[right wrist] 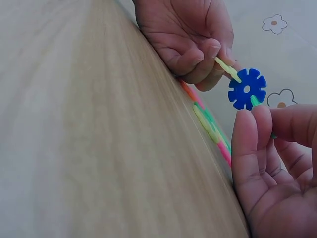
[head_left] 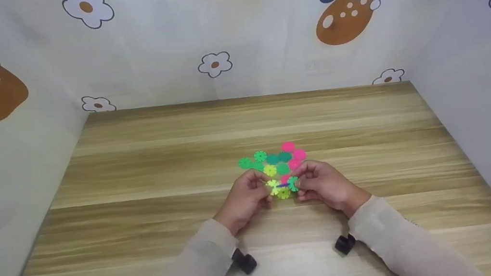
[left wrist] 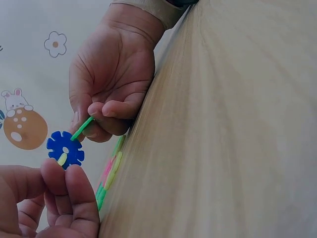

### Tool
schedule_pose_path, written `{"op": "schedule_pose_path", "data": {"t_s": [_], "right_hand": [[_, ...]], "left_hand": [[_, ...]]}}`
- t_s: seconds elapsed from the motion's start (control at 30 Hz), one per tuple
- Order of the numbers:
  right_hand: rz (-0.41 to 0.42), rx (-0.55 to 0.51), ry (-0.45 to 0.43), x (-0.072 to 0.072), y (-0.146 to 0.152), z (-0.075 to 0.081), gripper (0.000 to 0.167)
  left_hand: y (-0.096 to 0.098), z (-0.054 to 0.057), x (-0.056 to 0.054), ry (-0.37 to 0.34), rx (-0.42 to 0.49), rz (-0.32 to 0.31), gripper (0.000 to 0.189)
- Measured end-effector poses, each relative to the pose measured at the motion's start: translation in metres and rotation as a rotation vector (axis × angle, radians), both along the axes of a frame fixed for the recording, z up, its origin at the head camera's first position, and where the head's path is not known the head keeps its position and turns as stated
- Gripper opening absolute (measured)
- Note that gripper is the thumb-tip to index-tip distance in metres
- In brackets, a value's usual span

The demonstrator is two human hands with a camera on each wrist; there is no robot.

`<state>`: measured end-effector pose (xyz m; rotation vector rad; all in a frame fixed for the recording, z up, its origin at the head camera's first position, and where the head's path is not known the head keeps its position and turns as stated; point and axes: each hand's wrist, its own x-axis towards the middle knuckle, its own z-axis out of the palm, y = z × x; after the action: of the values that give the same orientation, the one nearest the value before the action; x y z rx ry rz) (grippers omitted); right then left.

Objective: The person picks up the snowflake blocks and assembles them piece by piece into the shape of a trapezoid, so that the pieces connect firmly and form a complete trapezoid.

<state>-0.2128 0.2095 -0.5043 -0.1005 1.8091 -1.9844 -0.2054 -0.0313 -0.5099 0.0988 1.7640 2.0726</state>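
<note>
Three notched plastic snowflake discs are joined in a row between the hands, raised above the wood-grain tabletop (head_left: 143,172): a blue disc (right wrist: 254,87) in the middle, with a yellow disc (head_left: 273,187) and a green disc (head_left: 292,183) slotted into opposite sides of its rim. The left hand (head_left: 246,200) pinches the yellow disc between thumb and fingertips; the right hand (head_left: 326,188) pinches the green disc the same way. Just beyond the hands, a loose cluster of similar discs lies flat, with pink discs (head_left: 287,146) to the right, teal discs (head_left: 284,157) in the middle and bright green discs (head_left: 260,156) to the left. One yellow-green disc (head_left: 283,193) lies between the hands, nearer the person. Light sleeves (head_left: 379,215) cover both forearms, and a black camera (head_left: 246,263) sits at each wrist. Pale fabric (head_left: 153,40) printed with rabbits and flowers surrounds three sides.
</note>
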Motion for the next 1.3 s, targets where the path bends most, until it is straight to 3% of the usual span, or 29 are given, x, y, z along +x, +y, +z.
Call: {"op": "schedule_pose_path", "data": {"t_s": [0.5,0.8,1.1,1.2,1.3], "right_hand": [[-0.046,0.016,0.011,0.005,-0.007,0.000,0.011],[-0.070,0.009,-0.003,0.006,-0.008,-0.002,0.017],[-0.004,-0.037,0.029,0.007,-0.018,-0.002,0.021],[0.005,-0.023,0.036,0.007,-0.021,0.000,0.022],[-0.050,0.025,0.051,0.004,-0.019,0.002,0.024]], "left_hand": [[0.002,0.001,0.001,0.002,-0.052,-0.003,0.021],[0.004,0.000,0.001,0.025,-0.022,-0.017,0.014],[-0.001,0.005,0.004,0.082,-0.211,-0.118,0.030],[-0.002,0.006,0.004,0.105,-0.201,-0.123,0.028],[-0.002,0.005,0.003,0.104,-0.173,-0.105,0.024]]}}
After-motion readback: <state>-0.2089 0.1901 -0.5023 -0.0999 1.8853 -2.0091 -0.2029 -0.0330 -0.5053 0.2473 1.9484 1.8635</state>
